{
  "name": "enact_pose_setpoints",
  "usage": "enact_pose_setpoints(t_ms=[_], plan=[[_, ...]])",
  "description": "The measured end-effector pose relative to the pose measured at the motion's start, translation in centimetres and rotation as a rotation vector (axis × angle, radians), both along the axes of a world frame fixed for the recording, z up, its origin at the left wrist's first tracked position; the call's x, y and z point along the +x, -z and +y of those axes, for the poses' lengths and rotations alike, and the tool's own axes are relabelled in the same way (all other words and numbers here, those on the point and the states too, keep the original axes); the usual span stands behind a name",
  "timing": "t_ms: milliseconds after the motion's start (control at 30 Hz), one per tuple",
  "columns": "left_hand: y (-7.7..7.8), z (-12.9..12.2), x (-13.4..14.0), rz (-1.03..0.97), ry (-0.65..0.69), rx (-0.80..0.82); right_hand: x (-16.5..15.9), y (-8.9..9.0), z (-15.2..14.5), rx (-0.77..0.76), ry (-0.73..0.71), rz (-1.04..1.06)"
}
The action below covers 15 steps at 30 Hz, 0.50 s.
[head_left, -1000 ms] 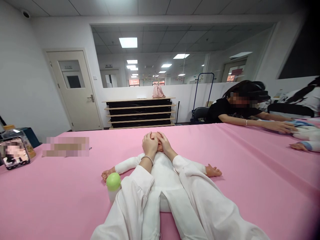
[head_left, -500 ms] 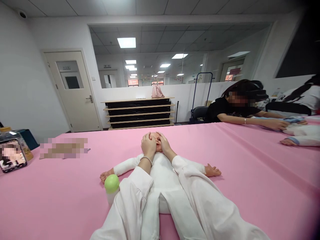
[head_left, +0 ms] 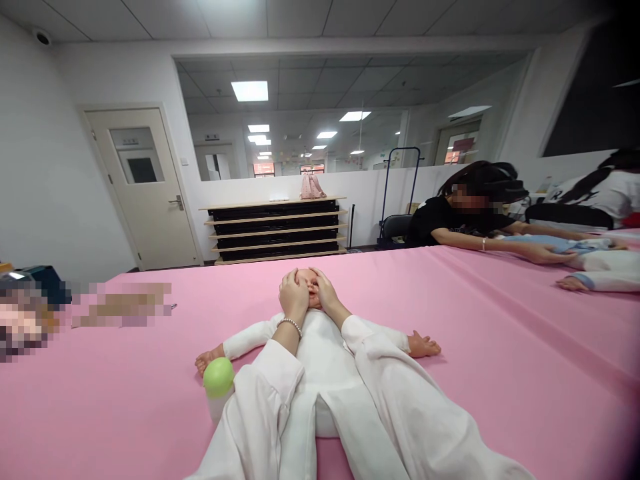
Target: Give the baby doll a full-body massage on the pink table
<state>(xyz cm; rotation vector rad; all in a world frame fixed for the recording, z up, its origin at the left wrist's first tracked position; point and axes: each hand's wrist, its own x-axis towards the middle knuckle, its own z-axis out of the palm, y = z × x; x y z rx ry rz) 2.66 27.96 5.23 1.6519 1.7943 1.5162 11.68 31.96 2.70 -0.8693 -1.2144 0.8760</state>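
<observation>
A baby doll (head_left: pixel 330 350) in a white suit lies on its back with its arms spread. My left hand (head_left: pixel 294 293) cups one side of its head, and my right hand (head_left: pixel 327 292) is curved round the other side. Between my hands, the doll's forehead, nose and mouth show, while its cheeks are covered. My fingertips are too small to make out clearly. A bottle with a round green cap (head_left: pixel 219 377) stands by my left sleeve, close to the doll's hand, its lower part partly hidden by the sleeve.
A pink cloth (head_left: pixel 480 347) covers the table. To the right, a person in black (head_left: pixel 430 223) reaches over another doll (head_left: pixel 613 270). Blurred items (head_left: pixel 125 305) lie at the left. Beyond the table stand a shelf stack (head_left: pixel 275 230) and a chair (head_left: pixel 395 227).
My hands stay on the doll's head and have drawn slightly apart, baring more forehead. The view has shifted a little. The other person's near hand has moved along their doll.
</observation>
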Motion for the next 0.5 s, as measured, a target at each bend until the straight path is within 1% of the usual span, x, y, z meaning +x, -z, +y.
enact_pose_setpoints(t_ms=[167, 333, 500], plan=[[-0.1, -0.3, 0.0, 0.028, 0.002, 0.003, 0.2, 0.1, -0.2, 0.031, -0.036, -0.038], [-0.1, -0.2, 0.1, 0.011, 0.0, 0.003, 0.2, 0.4, 0.3, 0.018, -0.012, -0.023], [-0.2, -0.2, 0.1, 0.003, -0.007, 0.006, 0.3, 0.9, 1.0, 0.038, 0.003, -0.011]])
